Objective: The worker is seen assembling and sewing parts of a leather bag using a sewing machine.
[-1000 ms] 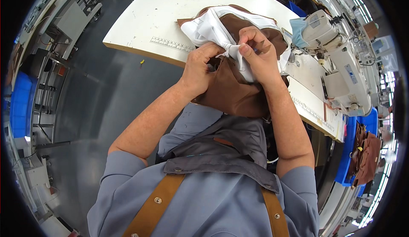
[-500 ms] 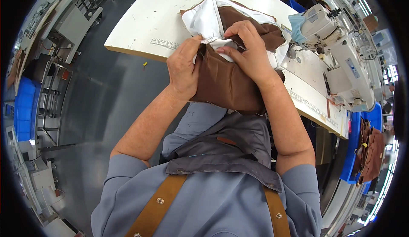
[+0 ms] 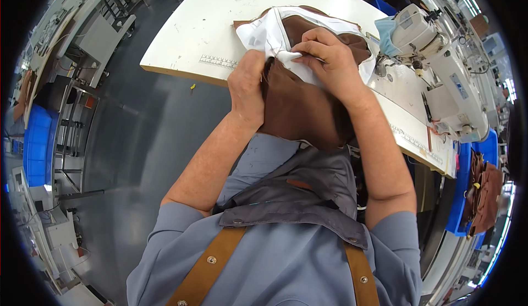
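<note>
At the worktop (image 3: 187,25), left hand (image 3: 247,86) grips brown fabric (image 3: 300,108), right hand (image 3: 333,67) pinches white lining (image 3: 261,34), apparently arranging the edge; next move likely needs both layers steady

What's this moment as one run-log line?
left hand: holding brown cloth | right hand: pinching white cloth | brown cloth: reaching past white table edge | sewing machine: right side

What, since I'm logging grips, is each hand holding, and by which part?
Both hold the brown-and-white cloth: the right hand pinches its white fabric; the left hand grips its left edge, fingertips hidden.
</note>
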